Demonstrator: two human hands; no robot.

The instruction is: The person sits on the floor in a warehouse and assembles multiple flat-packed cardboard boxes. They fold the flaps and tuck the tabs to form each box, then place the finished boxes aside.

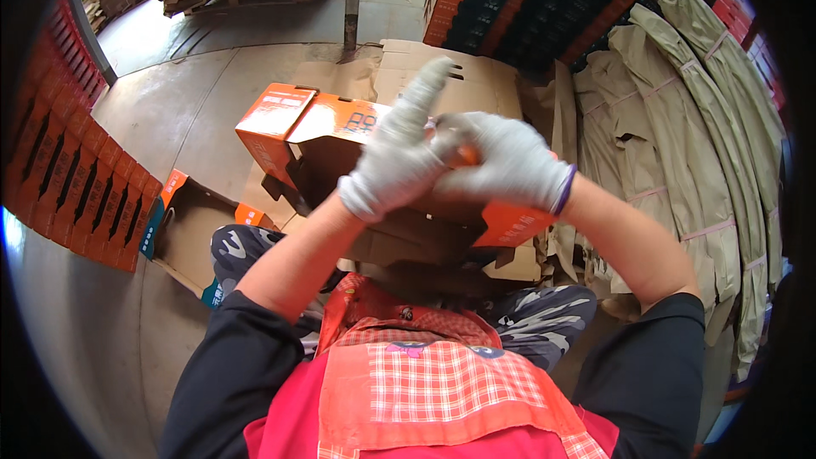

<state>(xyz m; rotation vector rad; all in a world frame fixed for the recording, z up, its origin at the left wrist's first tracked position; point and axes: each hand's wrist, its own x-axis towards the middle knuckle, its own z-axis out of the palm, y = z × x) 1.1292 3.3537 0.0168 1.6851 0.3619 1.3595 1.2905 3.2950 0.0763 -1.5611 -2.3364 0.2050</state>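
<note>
Both hands wear light grey knit gloves and meet above an orange cardboard box (pixel 280 112). My left hand (pixel 395 149) has its fingers stretched out and pointing away from me, with its thumb side against the right hand. My right hand (pixel 508 160) is closed at the left hand's thumb side, its fingers curled. A small orange bit shows between the hands, too little of it visible to name. Beneath them the box stands with its brown inside showing, and an orange flap (pixel 514 223) sticks out under the right wrist. Blur softens both hands.
A shallow open tray box (pixel 189 238) lies on the floor at left, beside a stack of folded orange cartons (pixel 72 178). Flat brown cardboard (pixel 489 89) lies beyond the box. Tied brown paper bundles (pixel 671 127) line the right; dark green and orange cartons (pixel 552 0) are piled behind.
</note>
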